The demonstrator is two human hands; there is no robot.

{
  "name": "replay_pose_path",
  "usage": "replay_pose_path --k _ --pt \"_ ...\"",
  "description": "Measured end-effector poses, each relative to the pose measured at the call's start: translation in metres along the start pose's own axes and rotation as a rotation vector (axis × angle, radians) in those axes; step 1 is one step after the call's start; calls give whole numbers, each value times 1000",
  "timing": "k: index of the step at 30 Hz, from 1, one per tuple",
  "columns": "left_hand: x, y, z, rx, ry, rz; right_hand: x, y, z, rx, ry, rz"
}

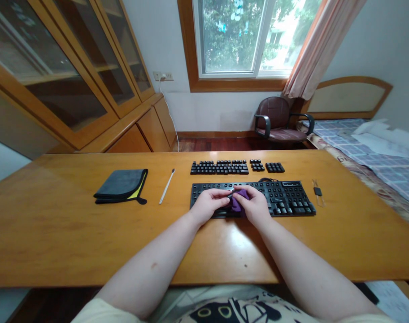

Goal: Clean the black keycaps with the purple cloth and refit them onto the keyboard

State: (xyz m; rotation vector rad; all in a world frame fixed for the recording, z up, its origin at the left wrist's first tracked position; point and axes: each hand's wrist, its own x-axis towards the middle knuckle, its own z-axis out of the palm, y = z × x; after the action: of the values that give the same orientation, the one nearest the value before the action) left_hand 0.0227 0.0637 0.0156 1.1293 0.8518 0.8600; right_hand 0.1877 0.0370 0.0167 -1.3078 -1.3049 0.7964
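Observation:
Above a black keyboard [287, 202] my two hands meet, fingertips close together. My left hand [207, 205] is closed in a pinch on a small dark piece that looks like a keycap [230, 195], mostly covered by fingers. Bunched in my right hand [256, 207] is a purple cloth [238, 202], pressed against that piece. The keyboard has many bare switches, while some keycaps remain at its lower right. Behind it, loose black keycaps [219, 168] lie in rows, with smaller groups of them [275, 168] to the right.
Left on the wooden desk [130, 242] lie a folded grey towel [120, 184] with a yellow underside and a white brush [167, 186]. A wire keycap puller [318, 192] lies right of the keyboard. Beyond the desk stand an office chair [275, 119] and a bed [366, 143].

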Motion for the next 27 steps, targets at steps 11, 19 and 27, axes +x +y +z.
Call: replay_pose_path --k 11,19,27 --pt "2 -2 5 -238 48 -11 2 3 2 192 57 150" --pt "4 -6 1 -136 86 162 1 3 4 186 -13 143" --pt "-2 -4 3 299 87 356 3 5 0 262 -38 30"
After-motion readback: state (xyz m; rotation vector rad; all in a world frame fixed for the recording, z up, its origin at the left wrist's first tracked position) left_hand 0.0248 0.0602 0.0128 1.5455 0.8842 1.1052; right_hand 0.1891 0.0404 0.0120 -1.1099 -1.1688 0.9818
